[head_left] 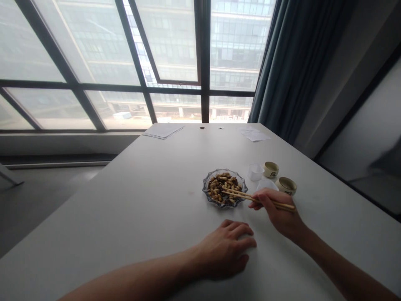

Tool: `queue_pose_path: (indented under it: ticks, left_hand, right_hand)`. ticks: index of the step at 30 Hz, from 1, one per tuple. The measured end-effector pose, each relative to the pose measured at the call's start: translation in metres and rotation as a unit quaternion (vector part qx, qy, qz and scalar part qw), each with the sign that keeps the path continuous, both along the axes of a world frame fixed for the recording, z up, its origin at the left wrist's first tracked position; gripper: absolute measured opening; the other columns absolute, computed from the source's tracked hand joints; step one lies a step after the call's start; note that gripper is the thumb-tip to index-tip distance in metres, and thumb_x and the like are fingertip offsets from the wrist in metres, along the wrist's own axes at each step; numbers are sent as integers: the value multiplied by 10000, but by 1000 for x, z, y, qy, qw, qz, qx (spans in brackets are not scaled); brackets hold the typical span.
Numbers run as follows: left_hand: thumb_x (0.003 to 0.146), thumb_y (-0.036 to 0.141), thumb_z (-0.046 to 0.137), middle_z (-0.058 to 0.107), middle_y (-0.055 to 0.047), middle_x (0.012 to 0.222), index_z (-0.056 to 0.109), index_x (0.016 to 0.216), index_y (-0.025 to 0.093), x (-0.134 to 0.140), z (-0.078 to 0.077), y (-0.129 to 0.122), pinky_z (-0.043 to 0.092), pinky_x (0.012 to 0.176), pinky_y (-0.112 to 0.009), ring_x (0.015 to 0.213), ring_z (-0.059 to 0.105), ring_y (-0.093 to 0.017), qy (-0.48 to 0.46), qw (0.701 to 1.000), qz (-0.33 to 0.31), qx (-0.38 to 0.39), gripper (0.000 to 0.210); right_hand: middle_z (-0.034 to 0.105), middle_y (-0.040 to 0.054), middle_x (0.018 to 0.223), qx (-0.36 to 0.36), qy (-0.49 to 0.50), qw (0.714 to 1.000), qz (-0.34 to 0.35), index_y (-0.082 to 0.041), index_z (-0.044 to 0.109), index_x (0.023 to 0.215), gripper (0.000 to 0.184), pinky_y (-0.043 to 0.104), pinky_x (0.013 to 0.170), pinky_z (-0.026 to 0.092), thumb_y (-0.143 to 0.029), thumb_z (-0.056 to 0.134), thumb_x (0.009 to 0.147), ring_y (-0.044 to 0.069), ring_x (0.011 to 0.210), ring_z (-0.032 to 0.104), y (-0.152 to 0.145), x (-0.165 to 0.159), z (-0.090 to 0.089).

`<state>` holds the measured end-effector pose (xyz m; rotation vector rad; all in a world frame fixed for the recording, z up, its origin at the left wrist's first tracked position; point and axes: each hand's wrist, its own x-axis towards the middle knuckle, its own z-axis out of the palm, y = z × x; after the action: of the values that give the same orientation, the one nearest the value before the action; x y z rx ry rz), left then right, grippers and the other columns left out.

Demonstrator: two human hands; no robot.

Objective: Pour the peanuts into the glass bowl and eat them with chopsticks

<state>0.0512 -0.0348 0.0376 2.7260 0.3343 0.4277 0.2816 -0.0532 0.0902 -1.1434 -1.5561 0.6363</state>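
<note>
My right hand point(275, 209) is closed around a pair of wooden chopsticks point(250, 197), whose tips reach into a clear glass dish point(205, 196) with a scalloped rim. Peanuts point(232, 182) in their shells fill the dish, mixed with darker pieces that I cannot make out. Whether the tips pinch anything is too small to tell. On the white table in front of the dish lies my left hand point(228, 246), palm down, fingers loosely bent and a little apart, with nothing in it.
Beyond my right hand stand two beige cups point(271, 168) with dark markings, beside a clear plastic container point(256, 171) and another clear piece point(267, 184) partly behind the hand. Papers point(163, 131) and a further sheet point(255, 133) lie at the table's far end, below the windows.
</note>
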Motion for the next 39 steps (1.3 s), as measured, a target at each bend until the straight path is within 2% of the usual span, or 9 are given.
queue_pose_path:
  ticks: [4,11,20,25,29,32,35,39]
  left_hand:
    - [1010,306,635,619,-77,1451,594,1353,265,-1,1,1,388,1201,-432,1377,574,-283,-2,1000,-7,-5,348]
    - [1003,314,663,615,-78,1454,598,1346,254,-1,-1,1,380,1198,-416,1360,582,-284,-3,1000,-5,3,355]
    - [1007,319,657,613,-81,1462,584,1369,260,-1,0,2,377,1201,-423,1359,583,-290,5,1000,-7,-1,374]
    - [1011,317,646,607,-83,1469,579,1377,262,-1,2,1,385,1203,-432,1376,572,-289,9,1000,-9,-3,376]
    - [1005,317,647,612,-80,1462,584,1373,265,0,2,1,391,1205,-434,1389,565,-287,8,1000,-10,-7,377]
    - [991,301,655,623,-74,1442,596,1350,268,0,1,1,392,1204,-424,1379,574,-283,3,1000,-7,-8,365]
    - [983,284,659,629,-71,1425,598,1326,264,0,1,1,389,1202,-420,1382,570,-277,5,1000,-3,-4,349]
    - [983,276,647,625,-74,1429,591,1327,262,0,2,1,393,1203,-426,1390,562,-277,10,1000,-6,0,349]
  right_hand:
    - [780,56,813,-5,-15,1000,8,-212,782,886,366,306,671,632,-454,585,1078,198,714,758,11,-6,-5]
    - [772,57,842,18,-45,999,13,-214,783,876,341,310,664,599,-394,583,1086,191,724,731,11,-10,-6]
    - [794,64,803,46,-37,998,-27,-210,802,874,355,330,646,616,-401,585,1080,219,693,764,7,-15,-12]
    - [821,72,855,80,-29,995,-51,-231,822,907,321,342,649,649,-392,599,1072,234,703,794,-3,-8,1]
    - [829,66,831,122,-28,985,-120,-255,837,940,271,366,635,671,-408,640,1048,252,680,801,-20,15,18]
    - [829,65,822,118,-16,980,-162,-258,841,965,252,385,651,683,-421,662,1036,258,677,797,-29,29,23]
    - [830,67,858,73,-7,992,-105,-254,839,979,250,373,647,677,-417,660,1039,249,704,792,-28,32,17]
    - [815,66,838,30,-6,999,-29,-232,834,938,275,326,632,640,-421,663,1040,216,698,766,-12,21,2]
